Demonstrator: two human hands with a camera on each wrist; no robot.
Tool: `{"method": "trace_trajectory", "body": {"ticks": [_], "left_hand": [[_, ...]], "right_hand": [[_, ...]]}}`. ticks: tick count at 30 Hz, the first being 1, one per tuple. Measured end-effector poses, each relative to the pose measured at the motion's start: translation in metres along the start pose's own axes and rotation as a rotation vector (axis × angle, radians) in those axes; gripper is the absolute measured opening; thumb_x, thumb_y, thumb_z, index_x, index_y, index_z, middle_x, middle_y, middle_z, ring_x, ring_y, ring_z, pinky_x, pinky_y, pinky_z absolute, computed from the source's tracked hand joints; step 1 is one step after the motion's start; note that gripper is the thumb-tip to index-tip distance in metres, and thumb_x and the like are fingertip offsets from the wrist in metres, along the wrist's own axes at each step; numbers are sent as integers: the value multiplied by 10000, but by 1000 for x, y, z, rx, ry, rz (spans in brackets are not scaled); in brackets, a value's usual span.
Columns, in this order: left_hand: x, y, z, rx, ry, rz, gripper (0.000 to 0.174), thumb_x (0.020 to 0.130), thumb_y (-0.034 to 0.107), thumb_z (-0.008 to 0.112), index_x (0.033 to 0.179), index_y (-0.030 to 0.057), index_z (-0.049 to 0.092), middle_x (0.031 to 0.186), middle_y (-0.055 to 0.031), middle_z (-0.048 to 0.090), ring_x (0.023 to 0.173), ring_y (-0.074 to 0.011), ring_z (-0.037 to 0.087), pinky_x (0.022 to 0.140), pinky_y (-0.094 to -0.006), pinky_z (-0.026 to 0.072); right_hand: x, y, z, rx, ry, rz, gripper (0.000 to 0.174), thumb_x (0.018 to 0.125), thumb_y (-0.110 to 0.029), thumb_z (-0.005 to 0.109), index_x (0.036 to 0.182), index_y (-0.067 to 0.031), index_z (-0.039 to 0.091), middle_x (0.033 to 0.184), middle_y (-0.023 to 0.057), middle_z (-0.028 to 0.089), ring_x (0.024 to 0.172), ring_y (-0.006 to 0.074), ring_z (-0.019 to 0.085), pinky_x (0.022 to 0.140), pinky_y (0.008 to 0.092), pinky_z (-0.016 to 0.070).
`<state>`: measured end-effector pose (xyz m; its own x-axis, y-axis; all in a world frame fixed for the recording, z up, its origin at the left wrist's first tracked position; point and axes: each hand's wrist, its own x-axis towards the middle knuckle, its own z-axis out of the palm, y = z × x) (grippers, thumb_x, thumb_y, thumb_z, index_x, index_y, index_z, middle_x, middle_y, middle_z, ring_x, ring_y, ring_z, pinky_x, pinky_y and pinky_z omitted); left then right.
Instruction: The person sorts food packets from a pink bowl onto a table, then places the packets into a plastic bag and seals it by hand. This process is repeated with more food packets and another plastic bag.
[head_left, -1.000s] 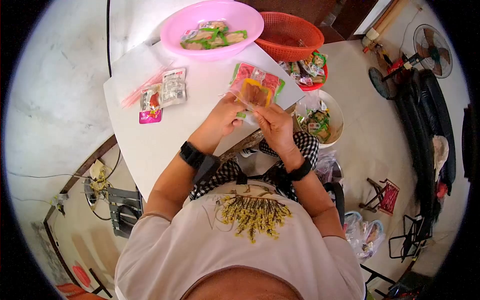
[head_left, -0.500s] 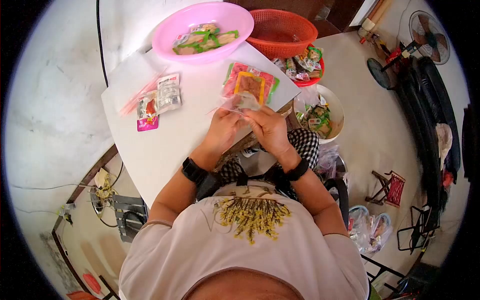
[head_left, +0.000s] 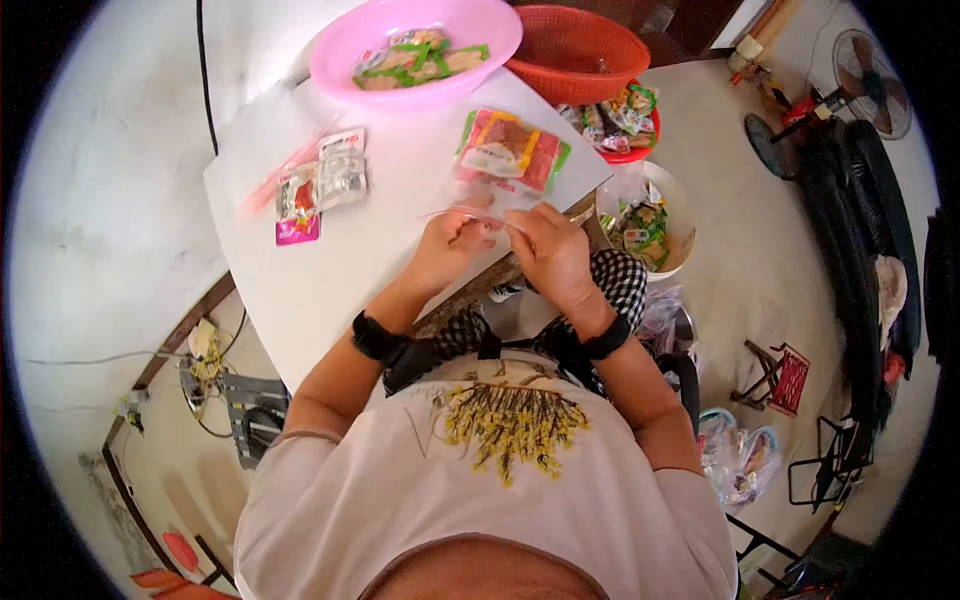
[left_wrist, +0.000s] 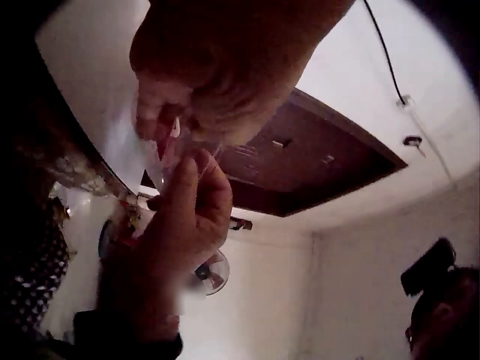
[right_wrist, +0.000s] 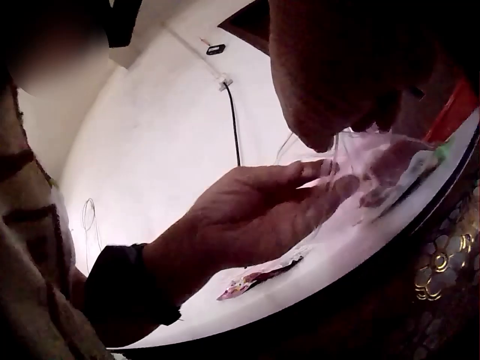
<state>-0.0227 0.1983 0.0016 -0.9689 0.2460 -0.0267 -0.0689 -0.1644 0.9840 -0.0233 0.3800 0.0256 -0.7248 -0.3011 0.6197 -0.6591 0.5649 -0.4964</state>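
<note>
My left hand [head_left: 450, 245] and right hand [head_left: 555, 255] are close together over the front edge of the white table [head_left: 330, 300]. Between them they pinch the gathered top of a clear plastic bag [head_left: 487, 198]. In the right wrist view the thin plastic [right_wrist: 349, 161] stretches between the fingertips. A thin pinkish strip [head_left: 448, 211] shows by the left fingers. Beyond the hands, a yellow-edged pack of brown food [head_left: 508, 137] overlaps a flat red and green packet [head_left: 545, 160]. The left wrist view has the right hand's [left_wrist: 180, 214] thumb and forefinger on the plastic.
Silver and pink food pouches [head_left: 340, 170] lie at the table's left beside pink strips [head_left: 285, 180]. A pink basin [head_left: 330, 60] with green-edged packs stands at the back. An orange basket [head_left: 580, 50], a red tub and a white bucket [head_left: 680, 220] holding packets stand to the right.
The yellow-edged pack, earlier held up by the hands, is now lower and farther out over the red packet. Both hands have shifted to the bag's near end.
</note>
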Motion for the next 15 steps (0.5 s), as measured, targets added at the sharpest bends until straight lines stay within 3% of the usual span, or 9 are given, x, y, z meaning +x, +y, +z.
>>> {"method": "trace_trajectory", "body": {"ticks": [1,2,4,5,6,7,10,13,15], "left_hand": [[-15,2,-8,116,-48,24,299,969,73,496,1265,48,534,1108,-68,639,1008,-148,618,800,-269,513],[-29,6,-15,231,-96,47,284,968,66,497,1245,55,557,1103,-53,645,1001,-139,621,787,-264,517],[-46,23,-29,514,-54,183,211,923,30,553,1112,60,641,1010,-69,653,812,-162,643,662,-277,513],[-49,26,-38,668,-33,274,196,910,23,569,1084,56,652,987,-84,649,764,-175,639,637,-281,507],[-51,30,-44,823,-14,364,181,896,15,585,1055,52,662,963,-99,645,716,-188,635,612,-284,500],[-54,36,-46,890,46,439,196,812,-4,654,995,61,681,964,-118,625,720,-243,613,623,-351,492],[-50,44,-53,1305,124,709,246,771,22,671,1009,81,685,1080,-96,609,955,-269,602,804,-417,494],[-41,50,-47,1632,112,765,264,745,63,676,1007,94,689,1179,-76,572,1183,-277,495,989,-464,406],[-28,42,-54,1617,69,788,232,758,85,669,988,96,690,1206,-75,558,1251,-274,436,1047,-469,356]], "right_hand": [[-2,-2,-3,-17,-76,64,242,746,-89,705,972,-72,622,877,125,580,769,319,604,629,398,508],[-5,-5,-2,-11,-17,39,258,723,-95,726,955,-76,616,920,128,575,821,323,598,663,398,509],[-8,-9,1,-6,111,-20,295,677,-107,768,920,-85,604,1008,135,566,924,330,585,731,397,511],[-13,-5,-1,-19,24,-70,385,607,-133,816,912,-91,584,1118,142,537,1041,351,544,839,436,485],[-14,-6,-3,-52,-13,-136,383,608,-140,813,911,-94,584,1142,141,539,1056,355,542,857,450,476],[-14,-8,-5,-86,-47,-201,380,610,-146,810,911,-97,584,1165,140,541,1071,359,540,876,465,467],[-17,-10,-9,-169,-102,-302,329,642,-162,775,914,-110,597,1228,131,541,1123,367,527,918,498,443],[-16,-9,-10,-354,-137,-289,235,691,-160,718,905,-128,627,1253,120,547,1165,366,513,935,512,433],[-14,-5,-11,-446,-169,-286,191,713,-150,687,899,-134,645,1239,115,563,1172,357,514,936,507,434]]}}
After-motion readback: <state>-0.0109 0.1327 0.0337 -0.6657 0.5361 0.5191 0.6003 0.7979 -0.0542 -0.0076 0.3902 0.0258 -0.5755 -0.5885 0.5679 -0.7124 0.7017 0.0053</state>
